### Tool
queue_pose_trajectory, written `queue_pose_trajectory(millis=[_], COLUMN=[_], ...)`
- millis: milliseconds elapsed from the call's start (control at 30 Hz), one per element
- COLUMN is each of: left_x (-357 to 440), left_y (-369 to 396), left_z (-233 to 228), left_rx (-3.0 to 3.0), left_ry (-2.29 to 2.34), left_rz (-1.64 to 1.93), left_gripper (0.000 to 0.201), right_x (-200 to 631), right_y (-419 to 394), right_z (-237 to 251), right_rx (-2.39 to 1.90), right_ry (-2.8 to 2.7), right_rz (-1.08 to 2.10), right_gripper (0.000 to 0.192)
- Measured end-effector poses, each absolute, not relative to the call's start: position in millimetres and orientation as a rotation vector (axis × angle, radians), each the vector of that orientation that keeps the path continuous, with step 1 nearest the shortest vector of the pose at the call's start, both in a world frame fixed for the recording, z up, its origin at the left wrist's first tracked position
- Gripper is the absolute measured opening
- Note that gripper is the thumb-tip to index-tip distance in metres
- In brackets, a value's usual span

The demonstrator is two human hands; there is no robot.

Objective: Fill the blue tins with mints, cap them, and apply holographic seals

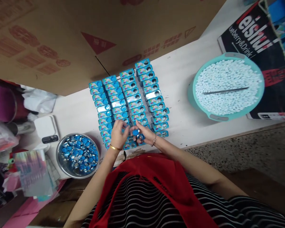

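Note:
Several blue printed tins (137,103) stand in four-square columns on the white table. Round blue caps sit on the tins of the two left columns, such as this capped tin (110,85); the two right columns show dark round openings. My right hand (146,133) is cupped, palm up, around several blue-and-silver caps (140,136). Just left of it, my left hand (118,135) hovers over the near tins with its fingers bent together in a pinch. Whatever those fingertips hold is too small and blurred to tell. Both hands cover some of the tins beneath them.
A metal bowl (59,160) of loose caps stands at the left, near a white scale (46,126). To the right is a turquoise basin (192,95) of white pellets with a dark stick (225,91) on top. A large cardboard box (133,31) borders the back.

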State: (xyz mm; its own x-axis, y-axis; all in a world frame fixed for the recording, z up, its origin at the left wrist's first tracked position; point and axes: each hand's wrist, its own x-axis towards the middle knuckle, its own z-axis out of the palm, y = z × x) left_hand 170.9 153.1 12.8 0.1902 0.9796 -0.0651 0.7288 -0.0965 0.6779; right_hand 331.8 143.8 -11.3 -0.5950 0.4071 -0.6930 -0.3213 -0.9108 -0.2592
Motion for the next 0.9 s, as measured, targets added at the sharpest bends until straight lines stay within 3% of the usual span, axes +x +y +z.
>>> queue_pose_trajectory(millis=[167, 333, 500, 667, 767, 900], left_x=[158.2, 157.1, 167.5, 169.6, 167.1, 166.5], left_y=[159.9, 152.0, 168.3, 194.1, 200.6, 199.1], left_z=[-17.0, -17.8, -16.0, -22.0, -24.7, -21.7], left_rx=[1.974, 1.939, 1.814, 1.554, 1.455, 1.462], left_ry=[1.675, 1.795, 2.017, 2.081, 2.144, 2.202], left_rz=[0.415, 0.362, 0.162, -0.167, -0.259, -0.212], left_gripper=[0.006, 0.023, 0.062, 0.103, 0.115, 0.116], right_x=[337.9, 345.4, 350.5, 352.3, 354.2, 353.7], right_y=[140.3, 134.4, 132.2, 131.9, 130.8, 129.3], right_z=[-10.8, -11.1, -9.5, -6.4, -7.5, -9.4], right_rx=[-1.099, -1.082, -0.935, -0.791, -0.722, -0.709], right_ry=[-0.194, -0.195, -0.225, -0.241, -0.236, -0.265], right_rz=[2.463, 2.431, 2.494, 2.555, 2.599, 2.595], right_gripper=[0.053, 0.044, 0.032, 0.034, 0.035, 0.036])
